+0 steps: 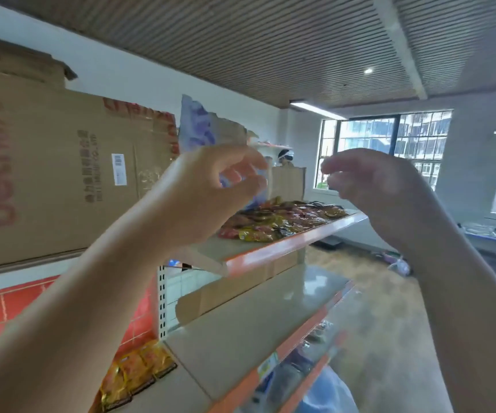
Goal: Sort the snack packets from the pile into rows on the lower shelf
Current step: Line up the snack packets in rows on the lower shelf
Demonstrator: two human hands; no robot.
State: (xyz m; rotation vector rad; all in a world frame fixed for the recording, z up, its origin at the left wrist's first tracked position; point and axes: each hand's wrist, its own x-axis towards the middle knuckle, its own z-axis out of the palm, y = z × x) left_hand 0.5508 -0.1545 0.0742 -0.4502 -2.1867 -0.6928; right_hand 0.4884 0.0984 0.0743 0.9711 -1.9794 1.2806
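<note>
Left hand (pixel 211 189) raised; right hand (pixel 375 189) likewise.

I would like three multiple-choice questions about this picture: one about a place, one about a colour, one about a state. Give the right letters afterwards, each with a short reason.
1. Where does the pile of packets lie?
A on the floor
B on the upper shelf
C in a basket

2. What colour is the front edge of that shelf?
A green
B black
C orange

3. What is the left hand doing?
A holding a pale blue packet
B lying flat on a shelf
C pushing a window

Answers:
1 B, the pile rests on the upper shelf.
2 C, the strip along the front is orange.
3 A, its fingers curl round the pale blue packet, raised before the cardboard.
</note>
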